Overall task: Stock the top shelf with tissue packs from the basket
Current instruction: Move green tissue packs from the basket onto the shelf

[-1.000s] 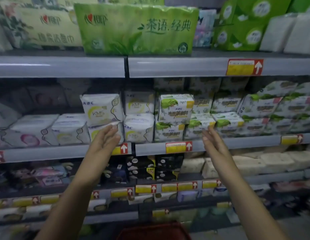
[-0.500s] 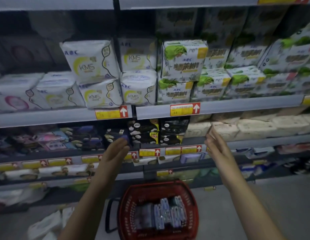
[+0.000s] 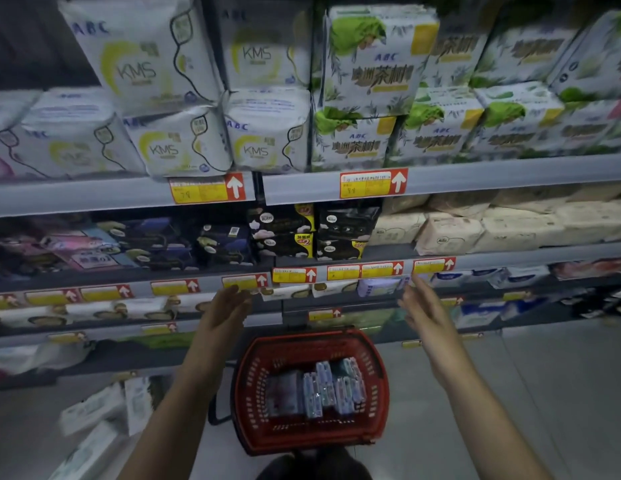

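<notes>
A red plastic basket (image 3: 245, 393) stands on the floor in front of the shelving, low in the middle of the view. Several small blue and white tissue packs (image 3: 317, 388) stand upright inside it. My left hand (image 3: 226, 308) hovers above the basket's left rim with fingers straight and holds nothing. My right hand (image 3: 421, 306) hovers above the right rim, palm turned inward, also empty. Both hands are apart from the basket and the packs. The top shelf is out of view.
Grey shelves (image 3: 475, 174) full of white and green packs fill the upper view, with yellow and red price tags (image 3: 373, 183) on their edges. Dark packs (image 3: 312, 233) sit one shelf lower. White packs (image 3: 94, 410) lie on the floor at the lower left.
The view has tilted down from the top shelf to the basket. Both empty hands have come down from mid-shelf height to just above the basket's rim.
</notes>
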`<state>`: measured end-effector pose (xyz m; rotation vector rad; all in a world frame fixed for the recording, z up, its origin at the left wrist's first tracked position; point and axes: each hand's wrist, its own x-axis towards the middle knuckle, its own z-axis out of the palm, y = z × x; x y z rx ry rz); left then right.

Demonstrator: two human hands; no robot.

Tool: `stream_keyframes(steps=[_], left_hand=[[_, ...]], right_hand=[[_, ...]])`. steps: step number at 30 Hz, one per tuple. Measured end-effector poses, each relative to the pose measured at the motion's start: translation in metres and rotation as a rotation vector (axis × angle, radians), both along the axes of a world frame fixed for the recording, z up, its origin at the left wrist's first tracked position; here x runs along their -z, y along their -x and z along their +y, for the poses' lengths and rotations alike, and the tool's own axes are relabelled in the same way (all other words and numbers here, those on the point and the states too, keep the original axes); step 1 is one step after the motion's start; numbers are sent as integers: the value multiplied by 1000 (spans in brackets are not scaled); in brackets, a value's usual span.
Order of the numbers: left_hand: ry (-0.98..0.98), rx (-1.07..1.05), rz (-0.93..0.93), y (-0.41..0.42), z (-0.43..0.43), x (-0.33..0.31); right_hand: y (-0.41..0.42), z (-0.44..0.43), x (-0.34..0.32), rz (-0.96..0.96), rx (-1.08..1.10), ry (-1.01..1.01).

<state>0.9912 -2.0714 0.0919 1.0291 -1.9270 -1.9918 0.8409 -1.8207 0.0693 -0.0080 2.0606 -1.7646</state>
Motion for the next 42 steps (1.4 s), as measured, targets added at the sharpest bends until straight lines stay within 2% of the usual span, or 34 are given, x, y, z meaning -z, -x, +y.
stream_keyframes(steps=[8, 19, 25, 31, 42], left_hand=[[-80, -65, -113, -18, 14, 52], [-114, -121, -146, -27, 15, 110], [-80, -127, -187, -42, 7, 159], [-152, -187, -200, -48, -4, 208], [-252, -143, -293, -55, -15, 310]], right_hand=[[-20, 4, 54, -138, 4, -68], [-37, -11, 112, -241, -55, -129], [-52, -20, 163, -327, -107, -223], [-53, -33, 216, -406, -138, -302], [-61, -67, 330, -486, -198, -425]])
